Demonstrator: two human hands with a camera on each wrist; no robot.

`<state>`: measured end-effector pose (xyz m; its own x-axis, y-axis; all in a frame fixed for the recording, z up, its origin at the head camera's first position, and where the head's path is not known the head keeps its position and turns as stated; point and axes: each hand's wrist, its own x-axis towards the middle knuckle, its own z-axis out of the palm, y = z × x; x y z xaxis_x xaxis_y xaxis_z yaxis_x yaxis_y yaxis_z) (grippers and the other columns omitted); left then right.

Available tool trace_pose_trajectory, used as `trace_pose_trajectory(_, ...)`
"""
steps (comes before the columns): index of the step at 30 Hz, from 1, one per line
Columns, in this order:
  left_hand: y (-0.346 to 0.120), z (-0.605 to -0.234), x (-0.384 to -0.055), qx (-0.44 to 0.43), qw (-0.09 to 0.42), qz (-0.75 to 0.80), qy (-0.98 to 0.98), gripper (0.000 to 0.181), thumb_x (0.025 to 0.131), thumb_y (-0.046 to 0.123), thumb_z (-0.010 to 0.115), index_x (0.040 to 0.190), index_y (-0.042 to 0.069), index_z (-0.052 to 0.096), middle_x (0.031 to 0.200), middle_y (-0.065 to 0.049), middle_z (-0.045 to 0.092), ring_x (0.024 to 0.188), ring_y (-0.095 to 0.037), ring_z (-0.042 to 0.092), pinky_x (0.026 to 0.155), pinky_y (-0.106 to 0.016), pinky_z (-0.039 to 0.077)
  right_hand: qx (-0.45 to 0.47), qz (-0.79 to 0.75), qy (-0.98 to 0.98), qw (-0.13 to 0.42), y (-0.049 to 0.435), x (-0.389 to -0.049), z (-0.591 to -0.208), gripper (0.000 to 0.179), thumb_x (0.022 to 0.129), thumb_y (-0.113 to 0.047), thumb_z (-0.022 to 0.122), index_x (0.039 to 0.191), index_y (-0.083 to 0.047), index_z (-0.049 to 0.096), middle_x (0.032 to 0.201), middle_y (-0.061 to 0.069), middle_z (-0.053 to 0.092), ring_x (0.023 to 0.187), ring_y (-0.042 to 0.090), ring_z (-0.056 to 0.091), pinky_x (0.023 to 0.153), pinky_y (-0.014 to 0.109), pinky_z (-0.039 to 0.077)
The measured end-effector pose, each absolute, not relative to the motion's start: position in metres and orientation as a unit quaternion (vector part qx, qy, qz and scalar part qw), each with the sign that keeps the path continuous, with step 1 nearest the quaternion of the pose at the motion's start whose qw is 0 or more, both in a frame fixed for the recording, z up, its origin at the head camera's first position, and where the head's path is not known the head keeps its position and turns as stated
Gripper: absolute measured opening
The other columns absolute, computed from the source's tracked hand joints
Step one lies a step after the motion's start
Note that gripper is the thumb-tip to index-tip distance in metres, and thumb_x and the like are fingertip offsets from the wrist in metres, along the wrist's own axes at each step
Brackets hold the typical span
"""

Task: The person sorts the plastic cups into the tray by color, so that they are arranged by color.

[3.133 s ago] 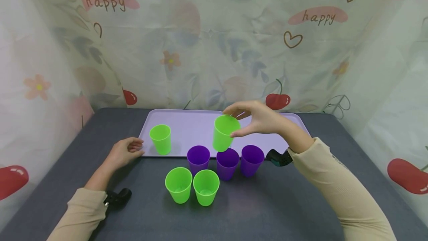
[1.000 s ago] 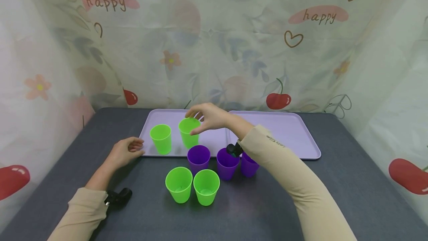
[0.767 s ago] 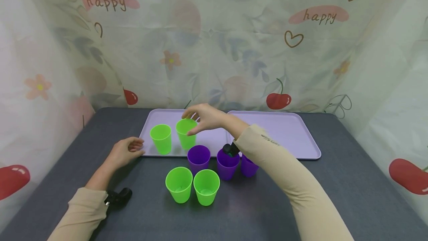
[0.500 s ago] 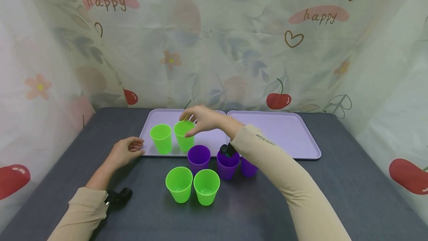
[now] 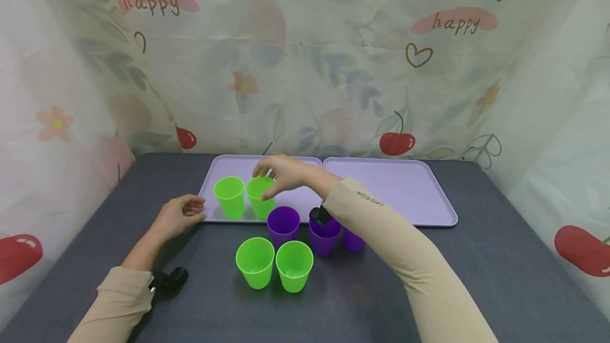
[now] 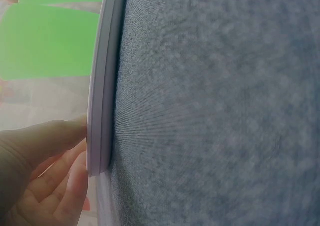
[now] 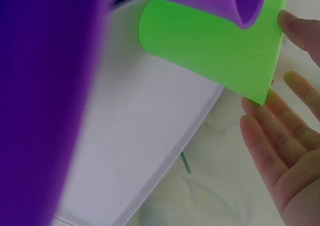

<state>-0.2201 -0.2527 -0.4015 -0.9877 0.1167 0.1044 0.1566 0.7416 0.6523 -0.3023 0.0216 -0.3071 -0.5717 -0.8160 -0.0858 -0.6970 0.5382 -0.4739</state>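
My right hand (image 5: 286, 174) holds a green cup (image 5: 259, 206) by its rim, thumb on the near side and fingers on the far side. This cup is upright at the front of the left lilac tray (image 5: 305, 202), close beside another green cup (image 5: 229, 197). In the right wrist view, thumb and fingertips touch the rim of the green cup (image 7: 210, 46). My left hand (image 5: 175, 217) rests at that tray's front-left corner, fingers loosely bent. The left wrist view shows its thumb and a finger touching the tray rim (image 6: 102, 86).
Purple cups stand before the trays: one on the left (image 5: 283, 226), one in the middle (image 5: 323, 240), one on the right (image 5: 354, 241) partly behind my sleeve. Nearer are two green cups, left (image 5: 255, 263) and right (image 5: 294, 267). A second lilac tray (image 5: 395, 189) lies to the right.
The right hand has carried the green cup leftward from above the purple cups, then lowered it beside the other green cup on the left tray. The left hand has stayed put.
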Motion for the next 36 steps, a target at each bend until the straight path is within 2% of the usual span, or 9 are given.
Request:
trace_pose_trajectory(20, -0.253, -0.403, -0.221, -0.07, 0.029, -0.352, -0.933, 0.036, 0.084, 0.01, 0.068, 0.113, -0.009, 0.058, 0.108, -0.027, 0.065, 0.096, -0.035, 0.063, 0.084, -0.046, 0.052, -0.44, -0.195, 0.86, 0.168, 0.018, -0.303, -0.31, 0.056, 0.077, -0.015, 0.076, 0.126, -0.001, 0.052, 0.131, 0.013, 0.056, 0.121, 0.026, 0.054, 0.102, 0.03, 0.046)
trace_pose_trajectory(27, -0.252, -0.404, -0.222, -0.067, 0.026, -0.351, -0.934, 0.037, 0.083, 0.01, 0.068, 0.113, -0.008, 0.058, 0.108, -0.026, 0.065, 0.096, -0.035, 0.063, 0.083, -0.046, 0.053, -0.43, -0.201, 0.863, 0.174, 0.024, -0.301, -0.304, 0.06, 0.079, -0.018, 0.074, 0.132, -0.004, 0.048, 0.137, 0.014, 0.051, 0.124, 0.031, 0.052, 0.104, 0.034, 0.044)
trace_pose_trajectory(36, -0.252, -0.404, -0.222, -0.071, 0.03, -0.349, -0.934, 0.036, 0.083, 0.009, 0.068, 0.112, -0.009, 0.058, 0.107, -0.027, 0.065, 0.095, -0.035, 0.063, 0.082, -0.046, 0.053, -0.428, -0.241, 0.862, 0.129, 0.043, -0.294, -0.282, 0.044, 0.085, -0.021, 0.067, 0.126, -0.009, 0.055, 0.127, 0.007, 0.059, 0.114, 0.021, 0.059, 0.097, 0.03, 0.048)
